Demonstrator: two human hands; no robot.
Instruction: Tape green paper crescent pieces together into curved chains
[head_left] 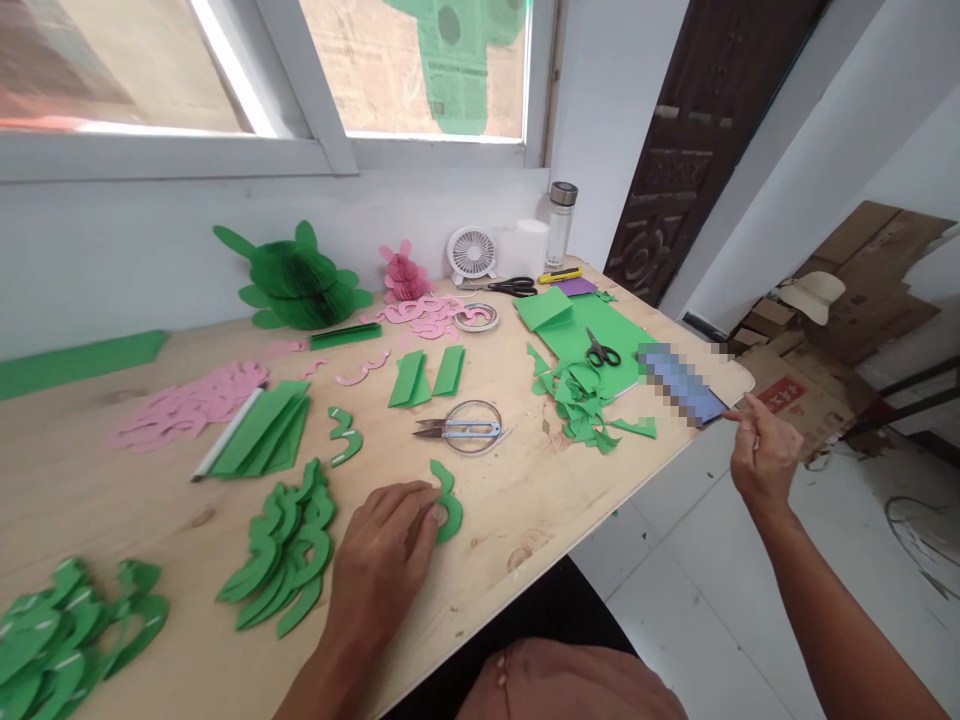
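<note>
My left hand [390,540] rests low over the table, its fingers closed on the edge of a wavy green paper cutout [448,510]. Out at the table's right edge, my right hand [765,450] has its index finger stretched toward a pixelated flat blue rectangle [682,385], with the fingertip at its near corner; the other fingers are partly curled and hold nothing visible. To the left of my left hand lies a pile of wavy green cutouts [289,550]. Thread snips [457,430] lie just beyond that hand. One more wavy cutout [345,437] with white strips lies nearby.
Green scraps [581,400] and black scissors [602,350] lie on green sheets [619,330]. Folded green paper [262,430], pink cutouts [199,400] and a tape roll [476,318] are on the table. A fan [472,253], bottle [561,225] and green honeycomb decoration [296,280] stand behind.
</note>
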